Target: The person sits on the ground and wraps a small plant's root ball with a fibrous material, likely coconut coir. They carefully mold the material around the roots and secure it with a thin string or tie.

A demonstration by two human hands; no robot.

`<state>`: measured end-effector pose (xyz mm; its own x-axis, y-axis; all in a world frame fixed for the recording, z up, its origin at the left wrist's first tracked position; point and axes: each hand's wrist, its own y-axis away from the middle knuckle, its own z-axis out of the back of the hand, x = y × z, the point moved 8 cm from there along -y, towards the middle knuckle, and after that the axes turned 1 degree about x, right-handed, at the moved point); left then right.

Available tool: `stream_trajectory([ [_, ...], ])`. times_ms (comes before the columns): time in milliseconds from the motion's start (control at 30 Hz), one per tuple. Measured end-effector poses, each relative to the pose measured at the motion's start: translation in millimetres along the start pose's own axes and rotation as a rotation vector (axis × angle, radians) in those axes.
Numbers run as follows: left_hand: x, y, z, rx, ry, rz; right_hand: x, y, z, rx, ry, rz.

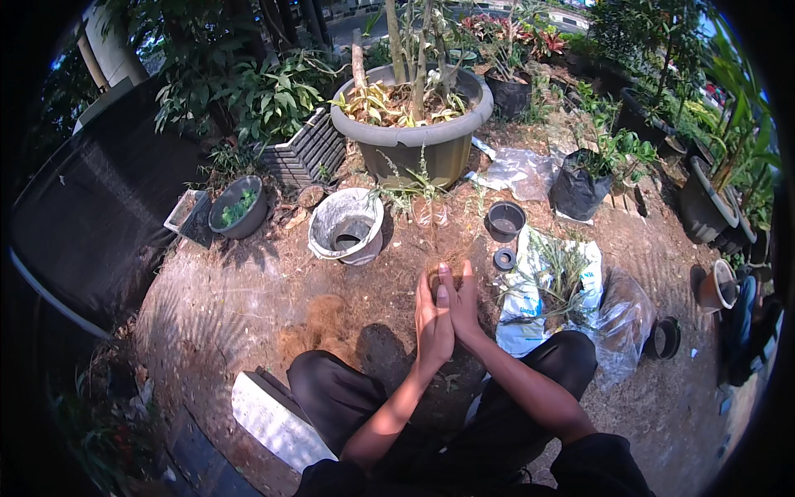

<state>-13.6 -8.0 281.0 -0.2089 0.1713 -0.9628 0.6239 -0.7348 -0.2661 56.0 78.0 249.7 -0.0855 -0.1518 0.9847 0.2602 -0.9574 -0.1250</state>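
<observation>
My left hand (433, 323) and my right hand (463, 304) are pressed together, palm to palm, with fingers pointing away from me. A thin tuft of brown fibre (454, 253) sticks out around the fingertips. How much fibre lies between the palms is hidden. Just beyond the fingertips stands a small clear plastic pot (430, 212) with a leafy plant in it. A loose heap of the same brown fibre (323, 329) lies on the soil to the left, near my left knee.
A whitish plastic bucket (346, 227) stands left of the plant. At right are a small black pot (506, 220), a black ring (504, 259), a printed white sack (518, 323) under cut stems, and a clear plastic bag (624, 329). A large planter (413, 149) stands behind.
</observation>
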Motion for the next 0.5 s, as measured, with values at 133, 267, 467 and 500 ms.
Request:
stream_trajectory([
  [133,46.3,-7.8,7.2,0.087,0.138,0.182,2.0,9.2,-17.2,0.118,-0.125,-0.009],
  [267,50.2,-4.4,-15.3,0.091,0.254,0.193,-44.1,2.0,-10.5,0.051,0.045,0.143],
  [467,113.7,-6.2,17.9,-0.018,0.353,0.298,-17.0,20.4,-36.5,0.245,-0.02,-0.074],
  [500,122.1,-4.7,17.2,-0.019,0.352,0.315,-16.6,21.6,-39.3,0.294,-0.087,-0.087],
])
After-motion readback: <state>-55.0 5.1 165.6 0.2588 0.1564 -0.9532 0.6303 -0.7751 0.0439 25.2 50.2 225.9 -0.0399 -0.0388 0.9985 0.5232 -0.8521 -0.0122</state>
